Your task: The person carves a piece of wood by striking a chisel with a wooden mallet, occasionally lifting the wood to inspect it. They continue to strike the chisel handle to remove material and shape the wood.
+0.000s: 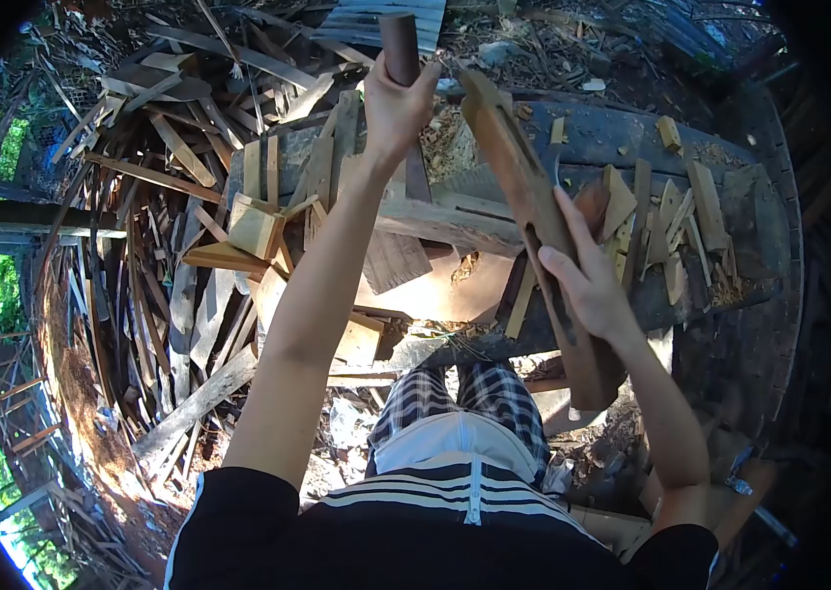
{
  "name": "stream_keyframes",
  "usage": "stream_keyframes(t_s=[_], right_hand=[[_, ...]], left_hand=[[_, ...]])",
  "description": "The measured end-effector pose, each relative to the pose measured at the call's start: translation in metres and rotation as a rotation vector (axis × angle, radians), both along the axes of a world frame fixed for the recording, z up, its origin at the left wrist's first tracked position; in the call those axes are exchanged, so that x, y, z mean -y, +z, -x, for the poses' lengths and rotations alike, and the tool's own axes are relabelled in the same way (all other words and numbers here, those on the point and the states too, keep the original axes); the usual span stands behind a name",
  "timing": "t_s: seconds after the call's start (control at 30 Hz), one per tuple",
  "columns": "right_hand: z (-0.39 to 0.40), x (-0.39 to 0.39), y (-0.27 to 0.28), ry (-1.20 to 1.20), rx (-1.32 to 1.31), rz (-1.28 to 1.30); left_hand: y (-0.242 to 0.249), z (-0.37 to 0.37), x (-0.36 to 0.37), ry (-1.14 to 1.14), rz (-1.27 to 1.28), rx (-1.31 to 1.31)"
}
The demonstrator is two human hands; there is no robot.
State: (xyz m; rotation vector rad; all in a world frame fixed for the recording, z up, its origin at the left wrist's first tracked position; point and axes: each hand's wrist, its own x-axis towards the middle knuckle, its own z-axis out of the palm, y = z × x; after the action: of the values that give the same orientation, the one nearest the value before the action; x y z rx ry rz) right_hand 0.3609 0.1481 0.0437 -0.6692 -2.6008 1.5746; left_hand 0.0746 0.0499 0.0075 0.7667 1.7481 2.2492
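My left hand (401, 110) is raised over the far side of the workbench, its fingers wrapped round a dark brown cylindrical handle (399, 47). The handle's top sticks out above my fist; what tool it belongs to, I cannot make out. My right hand (584, 280) grips a long piece of wood (525, 182) with slots cut into it. That piece is tilted, its far end up and left, its near end by my right leg. Close to my right fingers is a reddish-brown rounded thing (592, 204), partly hidden.
A dark workbench (587, 128) carries a pale wooden beam (450, 224), wood offcuts (702, 202) and shavings. A block (256, 228) sits at its left end. A large heap of scrap wood (155, 295) lies to the left. Corrugated sheet (376, 22) stands beyond the bench.
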Motion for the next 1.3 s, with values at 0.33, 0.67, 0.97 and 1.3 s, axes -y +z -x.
stream_keyframes(t_s=[0.33,0.67,0.97,1.3], right_hand=[[-0.028,0.028,-0.056,0.002,0.122,-0.082],[-0.027,0.031,-0.057,0.014,0.113,-0.140],[-0.028,0.032,-0.062,-0.015,0.057,-0.146],[-0.029,0.033,-0.063,-0.017,0.064,-0.134]], left_hand=[[0.005,0.011,0.012,-0.271,0.416,0.112],[0.046,-0.007,0.009,-0.065,0.078,0.286],[0.027,-0.032,-0.015,0.005,0.113,0.041],[0.020,-0.035,-0.021,-0.047,0.125,0.081]])
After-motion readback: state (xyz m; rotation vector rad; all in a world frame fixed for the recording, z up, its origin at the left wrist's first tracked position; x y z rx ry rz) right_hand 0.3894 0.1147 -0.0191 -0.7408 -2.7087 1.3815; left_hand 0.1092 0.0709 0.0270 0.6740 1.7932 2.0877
